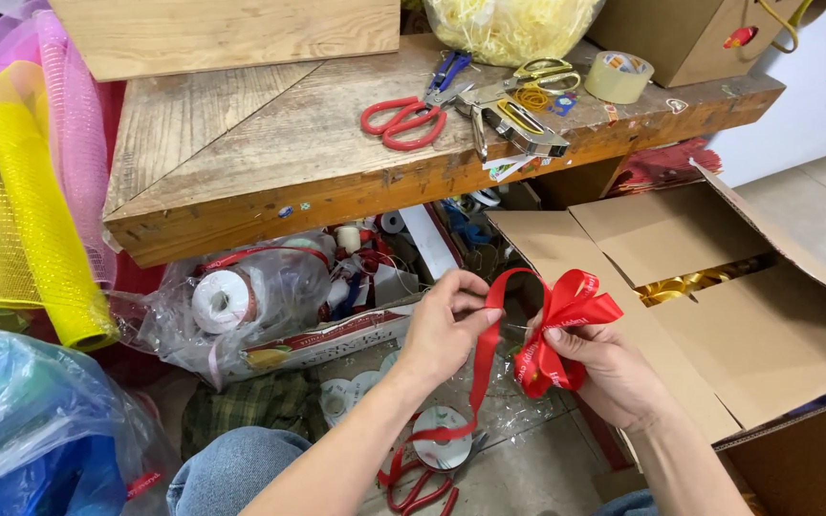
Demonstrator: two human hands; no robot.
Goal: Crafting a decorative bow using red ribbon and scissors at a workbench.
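Observation:
My right hand (604, 368) pinches a red ribbon bow (566, 315) with several loops, held below the wooden bench. My left hand (446, 325) grips the loose red ribbon strand (483, 368) that arcs from the bow and trails down to a spool (440, 438) on the floor. Both hands sit close together, thumbs and fingers closed on the ribbon.
On the wooden bench (270, 143) lie red-handled scissors (403, 119), several other scissors (518, 96) and a tape roll (618, 76). An open cardboard box (719, 306) with gold ribbon stands right. Yellow and pink mesh rolls (26, 182) and a bag with a white spool (227, 301) sit left.

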